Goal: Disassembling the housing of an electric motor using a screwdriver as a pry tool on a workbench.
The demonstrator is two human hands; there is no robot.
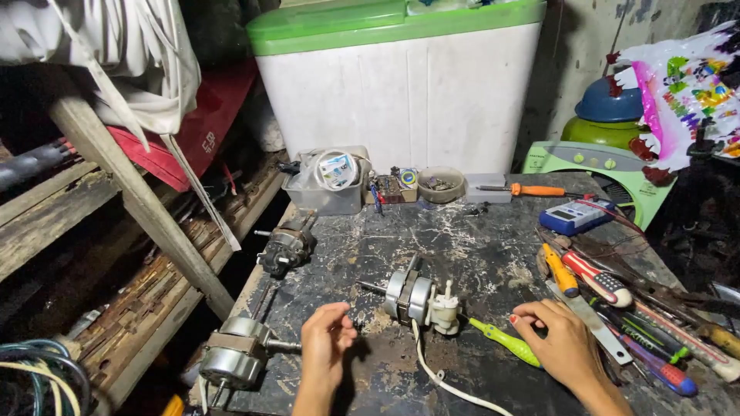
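Fan motor [416, 299] lies between left hand [325, 339] and right hand [556, 339].

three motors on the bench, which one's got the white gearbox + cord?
The middle motor, lying between the left hand and right hand. The two motors at the bench's left edge show bare metal only.

Only 2 bare hands and forearms of the person show, entering from the bottom edge of the head view. The left hand [325, 343] wears no glove, ring or watch, and no sleeve reaches its wrist. The right hand [561, 344] is likewise ungloved and unsleeved, with no band at the wrist. Red polish marks a fingernail of the right hand. Nothing else of the body or clothing is in view.
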